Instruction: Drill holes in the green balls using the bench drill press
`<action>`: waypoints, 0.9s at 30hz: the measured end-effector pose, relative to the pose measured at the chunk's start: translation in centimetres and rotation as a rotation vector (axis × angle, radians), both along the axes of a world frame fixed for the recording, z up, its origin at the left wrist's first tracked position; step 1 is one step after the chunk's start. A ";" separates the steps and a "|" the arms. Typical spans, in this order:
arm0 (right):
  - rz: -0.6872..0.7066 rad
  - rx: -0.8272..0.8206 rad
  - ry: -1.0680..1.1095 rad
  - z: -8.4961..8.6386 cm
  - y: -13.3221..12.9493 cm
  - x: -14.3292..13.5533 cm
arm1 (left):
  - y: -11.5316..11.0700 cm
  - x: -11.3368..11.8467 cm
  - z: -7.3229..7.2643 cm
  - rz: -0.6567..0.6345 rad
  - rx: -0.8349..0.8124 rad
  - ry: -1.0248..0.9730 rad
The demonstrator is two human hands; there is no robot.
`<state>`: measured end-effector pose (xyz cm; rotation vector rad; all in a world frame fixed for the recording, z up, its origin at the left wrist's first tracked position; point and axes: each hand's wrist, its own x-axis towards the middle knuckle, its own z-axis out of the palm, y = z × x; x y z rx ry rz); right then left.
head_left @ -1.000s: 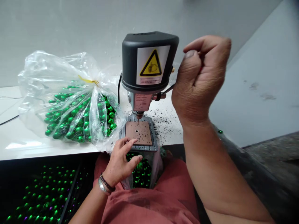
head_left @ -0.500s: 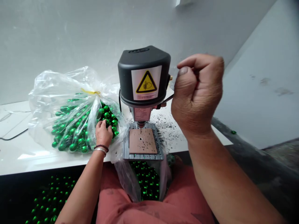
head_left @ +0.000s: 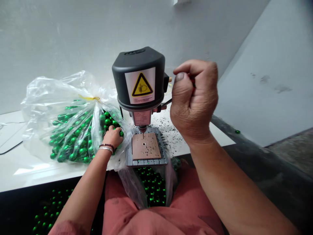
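My left hand [head_left: 113, 137] is at the mouth of a clear plastic bag [head_left: 36, 98] full of shiny green balls [head_left: 75, 132]. Its fingers are curled on a green ball [head_left: 121, 133] that shows at the fingertips. My right hand [head_left: 194, 101] is closed round the red-tipped feed lever [head_left: 168, 102] of a small black drill press [head_left: 139, 78]; most of the grip is hidden by the fingers. Below the chuck, the thin drill bit [head_left: 143, 135] points down over a brown board [head_left: 146, 148] with a small hole in it.
Dark shavings lie over the board, the slotted metal base [head_left: 129, 156] and the white table [head_left: 220, 135]. Below the table edge, an open plastic bag [head_left: 133, 186] of green balls sits between my legs. More green balls [head_left: 52, 209] lie at lower left.
My left hand has shifted slightly right within the bag's mouth, and a green ball now shows at its fingertips. The right hand stays on the lever. The whole view has moved a little.
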<state>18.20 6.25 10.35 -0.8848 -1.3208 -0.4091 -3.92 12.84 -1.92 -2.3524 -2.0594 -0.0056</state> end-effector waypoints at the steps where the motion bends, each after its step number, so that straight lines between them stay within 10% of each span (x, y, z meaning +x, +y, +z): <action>1: -0.001 0.004 0.001 0.0 0.0 0.0 | -0.2 -0.1 0.1 -0.003 -0.008 0.005; 13: -0.024 0.019 -0.039 -0.3 -0.3 0.2 | -1.2 -0.6 0.1 0.076 0.094 -0.201; 17: -0.039 0.043 -0.056 -0.4 -0.3 0.2 | -1.9 -1.1 1.0 0.202 0.080 -0.797; 22: -0.040 0.055 -0.056 -0.5 -0.3 0.1 | -3.8 -1.2 2.6 0.279 -0.459 -1.873; 27: -0.034 0.040 -0.017 -0.5 -0.3 0.0 | -6.3 0.4 2.8 0.254 -0.805 -2.149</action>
